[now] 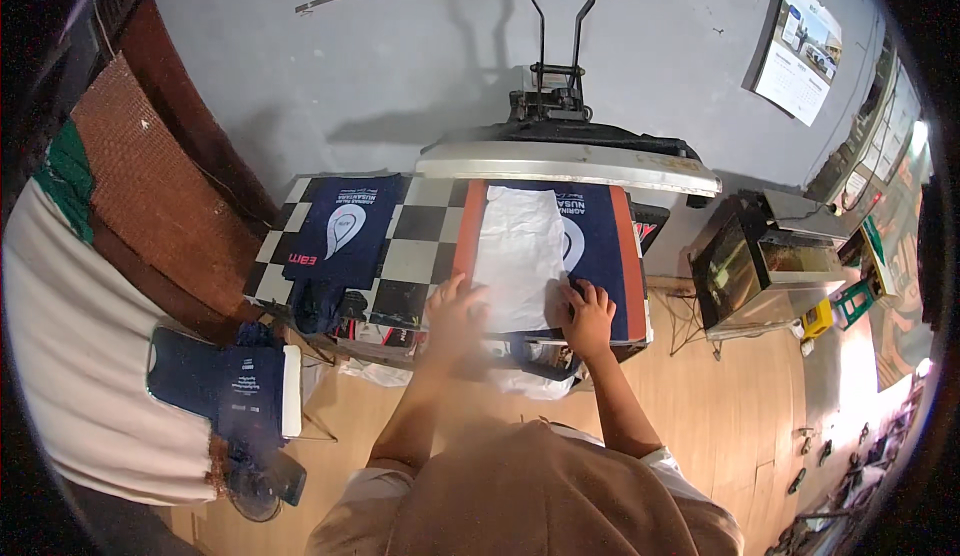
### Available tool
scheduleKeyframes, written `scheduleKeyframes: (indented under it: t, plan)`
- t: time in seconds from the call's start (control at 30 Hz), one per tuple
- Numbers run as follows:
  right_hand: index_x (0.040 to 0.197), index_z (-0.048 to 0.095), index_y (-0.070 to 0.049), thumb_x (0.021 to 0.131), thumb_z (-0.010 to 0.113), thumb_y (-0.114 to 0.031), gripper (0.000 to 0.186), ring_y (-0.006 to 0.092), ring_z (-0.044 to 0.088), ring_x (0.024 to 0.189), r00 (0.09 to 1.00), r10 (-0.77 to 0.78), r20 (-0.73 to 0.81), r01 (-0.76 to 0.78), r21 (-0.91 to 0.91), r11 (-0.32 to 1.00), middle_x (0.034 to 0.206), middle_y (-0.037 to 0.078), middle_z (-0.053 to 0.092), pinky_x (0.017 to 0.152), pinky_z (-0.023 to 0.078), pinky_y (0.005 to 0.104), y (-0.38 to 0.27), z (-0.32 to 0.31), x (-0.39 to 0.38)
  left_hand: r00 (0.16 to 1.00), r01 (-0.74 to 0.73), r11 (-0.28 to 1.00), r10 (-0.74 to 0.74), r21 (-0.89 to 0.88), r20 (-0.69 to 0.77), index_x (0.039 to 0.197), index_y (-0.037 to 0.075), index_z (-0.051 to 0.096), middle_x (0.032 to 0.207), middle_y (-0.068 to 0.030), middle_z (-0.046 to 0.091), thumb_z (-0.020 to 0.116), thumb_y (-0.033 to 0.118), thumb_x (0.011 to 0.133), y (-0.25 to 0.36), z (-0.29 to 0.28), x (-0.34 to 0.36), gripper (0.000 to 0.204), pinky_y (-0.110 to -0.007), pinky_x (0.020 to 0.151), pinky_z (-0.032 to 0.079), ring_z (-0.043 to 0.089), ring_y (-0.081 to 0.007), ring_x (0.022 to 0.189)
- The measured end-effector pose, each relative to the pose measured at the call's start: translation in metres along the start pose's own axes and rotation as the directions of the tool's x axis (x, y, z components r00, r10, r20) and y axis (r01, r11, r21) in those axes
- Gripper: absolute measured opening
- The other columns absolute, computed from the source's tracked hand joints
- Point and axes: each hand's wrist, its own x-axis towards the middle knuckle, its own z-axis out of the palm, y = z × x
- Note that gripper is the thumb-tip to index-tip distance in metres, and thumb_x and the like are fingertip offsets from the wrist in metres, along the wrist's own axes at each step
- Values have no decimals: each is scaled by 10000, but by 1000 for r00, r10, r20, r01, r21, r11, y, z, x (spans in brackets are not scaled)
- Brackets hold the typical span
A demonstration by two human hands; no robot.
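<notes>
A wrinkled white sheet (520, 256) lies over the left part of a navy printed cloth (605, 236) on the reddish-brown pad (465, 231) of a heat press. Part of a white drop-shaped print shows beside the sheet. My left hand (455, 306) rests at the sheet's near left corner, fingers apart and slightly blurred. At the near right corner is my right hand (588, 316), its fingers bent and spread over the sheet's edge and the cloth. Behind them, the press's silver upper plate (570, 164) stands raised clear of the pad.
Another navy printed cloth (345, 226) lies on the checkered tabletop (415, 221) to the left. Lower left, more navy cloth (250, 386) sits on a small stand. A glass tank (770, 266) stands at right. A calendar (800, 51) hangs on the grey wall.
</notes>
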Motion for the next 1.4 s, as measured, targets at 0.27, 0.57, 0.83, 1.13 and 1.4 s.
scheduleKeyframes:
  t: [0.27,0.57,0.83,1.13,1.4]
  plan:
    - [1180,648,-165,711,709,-194,474,334,446,1257,999,42,-35,-39,64,997,1329,78,539,1025,341,500,-1,3,-1,930,-252,943,298,-215,217,1367,128,521,1490,-124,395,608,344,910,53,10,20,513,-581,1133,244,374,-357,1366]
    - [1200,673,-242,833,668,-264,368,336,460,1241,995,86,-59,-87,-10,996,1343,101,538,1028,342,482,2,11,-4,819,-506,863,482,-5,310,1457,100,406,1543,-126,336,477,492,970,39,23,26,630,-546,1162,204,290,-343,1432]
    - [1204,672,-259,833,672,-273,371,356,454,1239,991,110,-77,-115,-68,991,1351,122,524,1028,348,490,-5,10,-6,903,-317,947,282,59,325,1462,82,384,1554,-115,327,534,447,925,-11,20,36,667,-530,1173,187,287,-298,1442]
    - [1307,562,-119,859,610,-219,461,396,406,1305,989,91,-120,-107,-139,984,1384,164,485,1097,298,529,-40,18,19,906,-341,936,302,89,295,1475,62,363,1570,-121,299,499,508,935,-20,17,32,713,-537,1180,150,255,-319,1457]
    - [1435,471,-182,953,517,-358,515,352,366,1392,989,-140,44,136,81,987,1508,113,417,1141,245,526,-89,78,42,865,-436,859,317,269,389,1494,84,360,1591,-87,277,534,576,890,-28,30,28,799,-515,1191,125,211,-287,1481]
